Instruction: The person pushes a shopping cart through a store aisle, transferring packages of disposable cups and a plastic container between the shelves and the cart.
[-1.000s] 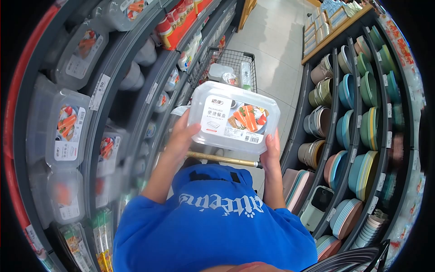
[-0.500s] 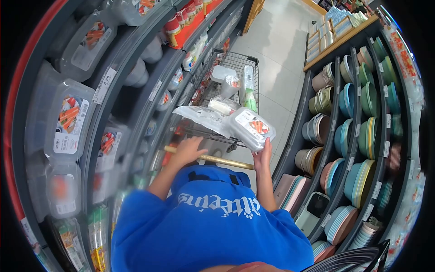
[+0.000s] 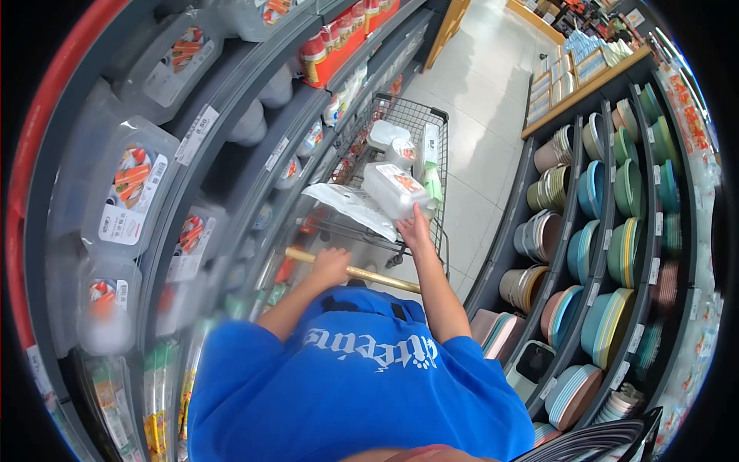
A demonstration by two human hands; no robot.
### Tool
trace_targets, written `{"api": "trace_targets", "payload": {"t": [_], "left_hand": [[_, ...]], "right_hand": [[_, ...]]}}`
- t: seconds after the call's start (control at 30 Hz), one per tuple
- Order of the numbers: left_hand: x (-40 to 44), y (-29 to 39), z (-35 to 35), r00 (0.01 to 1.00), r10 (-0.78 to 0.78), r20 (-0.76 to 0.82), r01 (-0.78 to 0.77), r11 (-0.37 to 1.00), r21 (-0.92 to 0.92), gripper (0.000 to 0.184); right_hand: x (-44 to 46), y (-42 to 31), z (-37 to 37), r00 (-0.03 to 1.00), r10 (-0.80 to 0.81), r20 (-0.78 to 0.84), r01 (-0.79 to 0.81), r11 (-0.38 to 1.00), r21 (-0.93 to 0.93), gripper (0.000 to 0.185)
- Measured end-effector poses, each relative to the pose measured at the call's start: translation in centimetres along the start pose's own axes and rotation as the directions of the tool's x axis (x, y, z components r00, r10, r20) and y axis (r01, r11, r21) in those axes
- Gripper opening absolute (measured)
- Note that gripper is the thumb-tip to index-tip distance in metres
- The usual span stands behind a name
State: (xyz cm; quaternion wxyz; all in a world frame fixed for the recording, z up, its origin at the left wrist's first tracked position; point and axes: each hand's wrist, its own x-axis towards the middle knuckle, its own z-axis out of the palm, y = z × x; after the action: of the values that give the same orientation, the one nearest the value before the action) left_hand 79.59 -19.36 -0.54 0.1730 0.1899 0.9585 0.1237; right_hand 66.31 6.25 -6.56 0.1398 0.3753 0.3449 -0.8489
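My left hand (image 3: 331, 266) is wrapped round the gold-coloured handle (image 3: 369, 276) of the shopping cart. My right hand (image 3: 416, 229) reaches forward and grips the near end of a clear plastic food container (image 3: 394, 189) with a food picture on its label. That container is inside the cart basket (image 3: 441, 122), beside a white and grey plastic bag (image 3: 352, 208). Farther forward in the basket are a white-lidded box (image 3: 389, 135), a round tub (image 3: 401, 154) and a green and white package (image 3: 432, 165).
Shelves of plastic containers (image 3: 132, 189) line the left side, with red cans (image 3: 314, 52) farther up. On the right, shelves hold stacked bowls (image 3: 612, 327) and small bins (image 3: 539, 235). A tiled floor (image 3: 469, 100) runs ahead between them.
The container went from both hands down into the cart, carried by my right hand. My left hand let go of it and closed on the handle.
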Motion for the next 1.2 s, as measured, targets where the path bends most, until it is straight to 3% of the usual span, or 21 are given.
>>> {"api": "trace_targets", "payload": {"t": [0.1,0.13,0.27,0.5,0.63,0.73,0.83,0.87,0.93,1.0,1.1,1.13,1.2], "left_hand": [[-0.1,-0.2,0.5,0.999,0.004,-0.043,-0.003,1.000,0.012,0.027],[-0.3,-0.1,0.2,0.999,0.003,-0.051,-0.002,1.000,0.011,0.027],[-0.4,0.5,-0.5,0.999,-0.020,-0.026,0.020,1.000,0.010,0.026],[0.1,0.1,0.0,1.000,-0.009,0.025,0.010,1.000,-0.029,0.029],[0.8,0.1,-1.6,0.991,0.010,0.131,-0.002,0.998,-0.062,0.043],[1.5,0.0,-2.7,0.973,0.037,0.226,-0.023,0.998,-0.065,0.057],[2.0,0.0,-3.1,0.947,0.049,0.316,-0.027,0.997,-0.073,0.064],[2.3,-0.1,-3.2,0.937,0.047,0.347,-0.023,0.997,-0.072,0.065],[2.8,0.0,-3.5,0.914,0.042,0.404,-0.016,0.998,-0.067,0.067],[3.1,0.2,-3.9,0.889,0.037,0.456,-0.012,0.998,-0.056,0.069],[2.9,0.3,-3.9,0.899,0.063,0.433,-0.027,0.996,-0.090,0.057],[3.0,0.2,-3.8,0.884,0.045,0.465,-0.008,0.997,-0.082,0.054],[3.2,0.3,-3.8,0.852,0.008,0.524,0.030,0.997,-0.064,0.049]], "right_hand": [[0.1,0.3,-0.6,0.987,-0.071,0.144,0.129,0.884,-0.449,0.057],[-0.3,0.7,-0.6,0.995,-0.073,0.061,0.092,0.907,-0.410,0.045],[-0.5,1.3,-2.8,0.989,-0.092,0.118,0.126,0.938,-0.324,0.036],[-5.0,-1.9,-5.8,0.958,-0.275,0.082,0.280,0.834,-0.476,0.028],[-6.2,-2.8,-11.3,0.891,-0.454,0.004,0.369,0.719,-0.589,0.025],[-7.5,-2.3,-15.6,0.747,-0.651,0.133,0.442,0.337,-0.831,0.023],[-12.0,-1.6,-14.4,0.604,-0.706,0.369,0.414,-0.118,-0.903,0.023],[-13.3,-1.3,-13.8,0.598,-0.665,0.446,0.427,-0.206,-0.880,0.022],[-15.6,-0.4,-12.5,0.710,-0.482,0.513,0.436,-0.271,-0.858,0.029],[-18.4,-0.1,-10.2,0.802,-0.168,0.573,0.466,-0.425,-0.776,0.036],[-19.3,0.6,-8.2,0.749,-0.066,0.659,0.515,-0.569,-0.641,0.041],[-18.1,0.8,-8.3,0.821,-0.010,0.571,0.472,-0.550,-0.689,0.030],[-15.9,1.9,-8.0,0.861,-0.002,0.508,0.390,-0.639,-0.663,0.022]]}}
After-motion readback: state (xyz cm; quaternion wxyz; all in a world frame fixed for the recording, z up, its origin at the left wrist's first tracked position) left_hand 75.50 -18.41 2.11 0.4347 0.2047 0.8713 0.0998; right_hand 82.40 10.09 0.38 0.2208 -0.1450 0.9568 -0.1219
